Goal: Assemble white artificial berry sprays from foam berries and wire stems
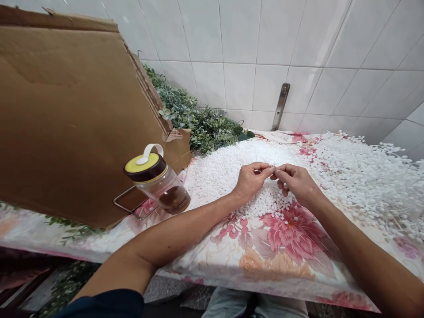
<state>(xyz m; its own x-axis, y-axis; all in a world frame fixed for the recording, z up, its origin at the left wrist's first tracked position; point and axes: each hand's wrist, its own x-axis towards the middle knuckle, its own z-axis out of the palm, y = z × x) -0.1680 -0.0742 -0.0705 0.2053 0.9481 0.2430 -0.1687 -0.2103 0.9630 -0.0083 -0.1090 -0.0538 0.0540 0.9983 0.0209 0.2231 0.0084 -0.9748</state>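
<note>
My left hand (251, 180) and my right hand (296, 182) meet fingertip to fingertip above a heap of small white beads (228, 168) on a table covered with a pink floral cloth (281, 247). Both hands are closed in a pinch on something tiny between them, too small to name; a thin clear thread seems to loop just above the fingers. To the right lies a mass of white beaded sprigs (367, 185). My forearms rest on the cloth.
A big sheet of brown cardboard (66, 115) leans at the left. In front of it a clear jar with a yellow lid (157, 181) lies tilted, brown contents inside. Green artificial foliage (198, 121) is piled against the white tiled wall. A metal bracket (281, 106) hangs there.
</note>
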